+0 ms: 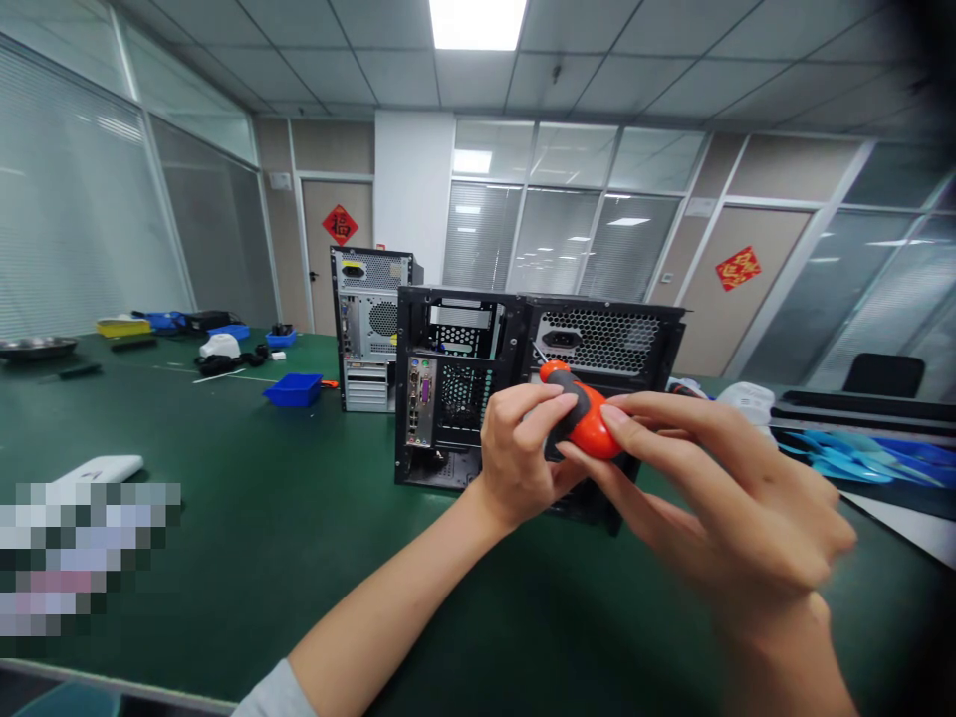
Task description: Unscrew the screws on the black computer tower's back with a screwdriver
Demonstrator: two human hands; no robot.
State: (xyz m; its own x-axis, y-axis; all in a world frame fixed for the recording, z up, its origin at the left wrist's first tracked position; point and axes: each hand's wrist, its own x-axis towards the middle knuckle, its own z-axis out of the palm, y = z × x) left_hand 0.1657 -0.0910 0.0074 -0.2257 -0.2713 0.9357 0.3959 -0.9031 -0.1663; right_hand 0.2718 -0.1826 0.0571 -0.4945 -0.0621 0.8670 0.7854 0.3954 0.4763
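Observation:
Both my hands hold an orange and black screwdriver handle (584, 418) up in front of a black computer case (478, 378) that stands on the green table (284, 538). My left hand (523, 448) wraps its fingers round the handle's left side. My right hand (717, 488) pinches the orange part from the right with its fingertips. The screwdriver's shaft is hidden. The case's rear panel with ports and fan grille faces me.
A second, grey computer case (369, 329) stands behind the black one. Blue bins (293, 388) and cables lie further back left. A white device (101, 468) lies at left, a blue mat (873, 458) and black chair (885, 375) at right.

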